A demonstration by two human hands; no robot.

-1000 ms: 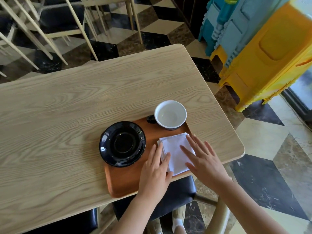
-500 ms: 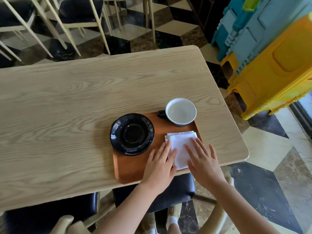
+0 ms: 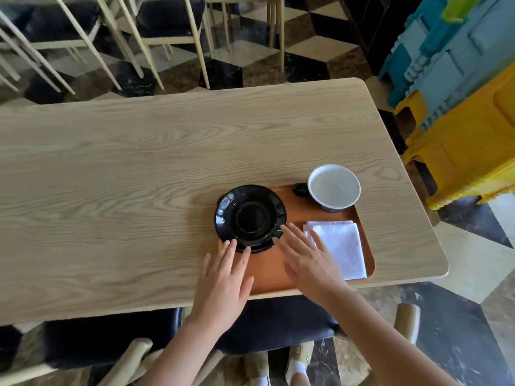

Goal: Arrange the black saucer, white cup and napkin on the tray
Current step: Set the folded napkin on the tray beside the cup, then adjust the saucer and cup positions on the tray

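A brown tray [image 3: 278, 277] lies at the near right of the wooden table [image 3: 139, 176]. The black saucer [image 3: 250, 217] rests on the tray's left part, overhanging its left edge. A cup [image 3: 333, 187], white inside with a dark handle, stands at the tray's far right corner. The folded white napkin [image 3: 341, 246] lies flat along the tray's right side. My left hand [image 3: 224, 280] is flat, fingers spread, fingertips touching the saucer's near rim. My right hand [image 3: 308, 259] is open too, its fingertips at the saucer's near right rim, beside the napkin's left edge.
A dark-cushioned chair [image 3: 267, 321] is tucked under the table's near edge. More chairs [image 3: 167, 20] stand beyond the far edge. Stacked yellow and blue plastic stools [image 3: 459, 107] fill the right side. The table's right edge lies close to the tray.
Both hands have left the napkin and moved left to the saucer's near rim. The napkin stays flat on the tray. The camera has shifted.
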